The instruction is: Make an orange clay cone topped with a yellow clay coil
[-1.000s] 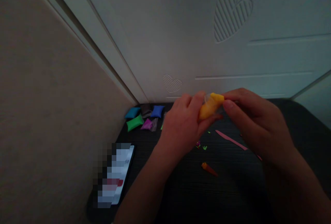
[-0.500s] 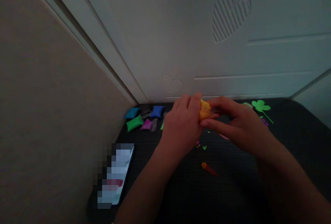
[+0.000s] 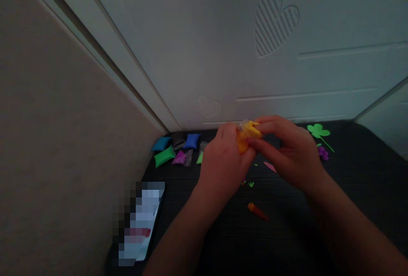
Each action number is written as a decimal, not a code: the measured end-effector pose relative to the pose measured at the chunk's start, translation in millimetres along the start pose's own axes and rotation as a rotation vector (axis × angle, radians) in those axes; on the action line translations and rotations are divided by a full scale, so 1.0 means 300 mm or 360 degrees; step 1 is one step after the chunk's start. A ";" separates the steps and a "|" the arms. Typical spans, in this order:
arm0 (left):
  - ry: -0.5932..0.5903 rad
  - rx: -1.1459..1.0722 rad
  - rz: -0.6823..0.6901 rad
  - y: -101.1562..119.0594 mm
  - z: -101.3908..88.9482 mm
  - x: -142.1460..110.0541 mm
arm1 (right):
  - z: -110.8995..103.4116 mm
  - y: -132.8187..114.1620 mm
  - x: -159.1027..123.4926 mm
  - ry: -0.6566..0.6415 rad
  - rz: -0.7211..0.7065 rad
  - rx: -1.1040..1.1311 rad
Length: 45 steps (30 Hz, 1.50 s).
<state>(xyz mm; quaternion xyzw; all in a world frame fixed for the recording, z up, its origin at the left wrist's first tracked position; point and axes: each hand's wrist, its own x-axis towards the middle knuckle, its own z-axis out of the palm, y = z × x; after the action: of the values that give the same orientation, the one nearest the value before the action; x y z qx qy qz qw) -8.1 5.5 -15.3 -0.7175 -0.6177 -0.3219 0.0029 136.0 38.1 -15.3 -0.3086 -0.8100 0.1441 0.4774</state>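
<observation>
My left hand point(image 3: 225, 155) is closed around a small clear packet of yellow modelling clay point(image 3: 245, 138), held above the table. From the right, my right hand point(image 3: 287, 150) pinches the packet's upper part between thumb and fingers. Yellow clay bulges near the right fingertips, with crinkled clear film beside it. Much of the packet is hidden behind the left fingers. Below the hands lie a small green leafy piece point(image 3: 251, 184) and an orange and red cone-shaped piece point(image 3: 257, 211). A flat pink piece point(image 3: 270, 166) rests under my right hand.
Several clay packets, among them a green one point(image 3: 165, 156) and a blue one point(image 3: 192, 141), lie at the back left of the black table point(image 3: 229, 242). A phone point(image 3: 142, 225) is at the left edge. A green clover shape point(image 3: 318, 131) and purple flower point(image 3: 323, 153) sit back right.
The yellow clay packet has tilted and shifted slightly left, and more yellow clay and clear film show at its top. My right fingers have moved up along it. The view has shifted a little.
</observation>
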 end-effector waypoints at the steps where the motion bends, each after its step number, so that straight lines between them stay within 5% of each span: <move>1: 0.0010 0.0027 0.0010 -0.001 0.001 0.000 | -0.004 0.001 0.001 -0.0042 -0.0006 0.0013; 12: 0.0014 0.0015 0.0208 -0.042 0.024 0.012 | -0.040 -0.014 0.000 -0.0370 -0.0051 -0.0143; 16: 0.0016 -0.0344 0.0300 -0.061 0.034 0.031 | -0.090 -0.044 -0.014 -0.0319 -0.0084 -0.0043; 22: 0.0044 -0.0533 0.0393 -0.049 0.037 0.037 | -0.145 -0.045 -0.017 -0.0081 0.0338 0.0146; 28: 0.0280 -0.0249 0.0480 -0.047 0.029 0.028 | -0.157 -0.040 0.003 -0.0388 0.0470 0.0153; 36: 0.0439 -0.0057 0.0680 -0.059 0.039 0.020 | -0.163 -0.056 -0.003 -0.0470 0.0509 0.0003; 45: 0.0319 -0.0334 0.0322 -0.013 -0.022 0.009 | -0.089 -0.034 -0.007 0.0077 0.0245 -0.0703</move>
<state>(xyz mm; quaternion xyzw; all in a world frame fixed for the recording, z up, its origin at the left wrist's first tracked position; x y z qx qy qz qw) -14.5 6.1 -10.5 -0.7367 -0.5019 -0.4526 0.0218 155.8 27.3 2.2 -0.4698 -0.7844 -0.0082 0.4050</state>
